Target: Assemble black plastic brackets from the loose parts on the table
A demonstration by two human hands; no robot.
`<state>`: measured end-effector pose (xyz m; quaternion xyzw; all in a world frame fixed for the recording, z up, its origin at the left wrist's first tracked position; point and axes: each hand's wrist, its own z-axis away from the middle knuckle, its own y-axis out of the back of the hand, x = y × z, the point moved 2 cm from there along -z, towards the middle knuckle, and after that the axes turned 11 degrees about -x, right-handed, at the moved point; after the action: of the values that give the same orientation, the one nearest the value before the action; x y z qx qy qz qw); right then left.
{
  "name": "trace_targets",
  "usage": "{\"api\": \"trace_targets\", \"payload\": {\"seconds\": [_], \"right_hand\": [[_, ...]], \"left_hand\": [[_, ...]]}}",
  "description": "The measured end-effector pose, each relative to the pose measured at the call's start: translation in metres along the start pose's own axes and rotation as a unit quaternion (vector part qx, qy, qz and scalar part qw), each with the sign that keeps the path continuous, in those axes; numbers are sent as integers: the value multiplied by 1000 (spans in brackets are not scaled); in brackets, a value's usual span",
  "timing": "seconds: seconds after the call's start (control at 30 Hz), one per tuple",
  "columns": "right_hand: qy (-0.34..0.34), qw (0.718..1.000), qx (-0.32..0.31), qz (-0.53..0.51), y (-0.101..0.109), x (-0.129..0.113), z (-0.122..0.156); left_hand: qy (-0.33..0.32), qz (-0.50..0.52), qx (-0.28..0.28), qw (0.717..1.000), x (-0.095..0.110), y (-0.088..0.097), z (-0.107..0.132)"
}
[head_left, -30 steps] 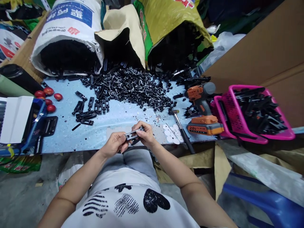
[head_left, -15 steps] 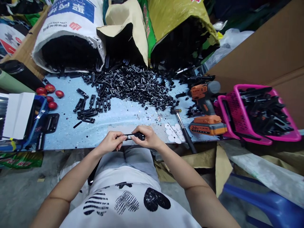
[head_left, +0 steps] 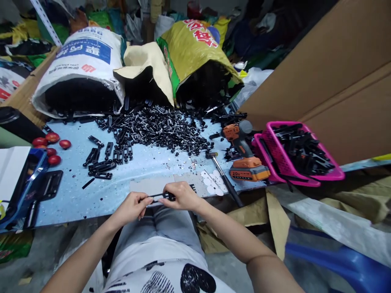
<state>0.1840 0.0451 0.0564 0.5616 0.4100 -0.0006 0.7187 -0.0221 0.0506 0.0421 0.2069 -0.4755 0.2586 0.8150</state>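
The left hand point(head_left: 132, 208) and right hand point(head_left: 181, 195) are pinching opposite ends of one slim black part point(head_left: 168, 195) between thumbs and fingers, holding it at the table's point(head_left: 70, 195) front edge. White discs point(head_left: 218, 191) and a hammer point(head_left: 225, 177) are lying toward the table's front right; a heap of pins point(head_left: 165, 128) is covering its far middle.

Red fruits point(head_left: 64, 144) lie near a black cup point(head_left: 26, 125), a blue seat point(head_left: 348, 262) lower right.
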Motion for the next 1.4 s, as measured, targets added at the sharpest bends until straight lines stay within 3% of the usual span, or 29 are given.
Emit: {"api": "trace_targets", "payload": {"seconds": [0.1, 0.2, 0.27, 0.33, 0.43, 0.47, 0.6, 0.7, 0.77, 0.87, 0.93, 1.0, 1.1, 1.2, 1.27, 1.33, 1.4], "right_hand": [[-40, 995, -55, 73, 0, -6, 9], [3, 994, -108, 17, 3, -13, 21], [27, 992, -123, -3, 9, -9, 33], [-17, 995, -96, 3, 19, 5, 48], [-116, 992, 0, -50, 36, 25, 65], [-116, 989, 15, -89, 38, 26, 66], [-4, 977, -21, -210, 29, -2, 50], [27, 961, -49, -270, 17, -21, 40], [33, 937, -94, -334, 10, -24, 42], [38, 880, -159, -445, 1, -21, 53], [32, 847, -172, -502, -5, -17, 60], [15, 837, -152, -525, -9, -10, 67], [-9, 875, -75, -478, -9, 2, 79], [-27, 939, 11, -344, -4, 10, 97], [-39, 966, 48, -252, 2, 12, 111], [-60, 978, 84, -184, 12, 14, 130], [-119, 971, 178, -109, 33, 24, 154]], "left_hand": [[13, -71, 2, 997, 0, -8, 1], [1, -52, -49, 997, 3, -15, 10], [13, -27, -62, 998, 3, -9, 25], [39, -12, -9, 999, 2, 8, 45], [47, -16, 152, 987, 0, 32, 70], [40, -18, 155, 987, 0, 32, 72], [4, -46, 62, 997, 6, -3, 52], [-26, -72, 42, 996, 12, -29, 35], [-52, -85, 21, 995, 14, -35, 31], [-97, -62, -67, 991, 15, -37, 32], [-119, -38, -119, 985, 16, -40, 33], [-119, -36, -119, 985, 18, -45, 30], [-95, -55, -60, 992, 22, -56, 15], [-85, -84, -23, 993, 25, -69, -8], [-91, -114, -3, 989, 27, -77, -22], [-112, -137, 15, 984, 29, -82, -32], [-139, -147, 32, 979, 29, -82, -37]]}}
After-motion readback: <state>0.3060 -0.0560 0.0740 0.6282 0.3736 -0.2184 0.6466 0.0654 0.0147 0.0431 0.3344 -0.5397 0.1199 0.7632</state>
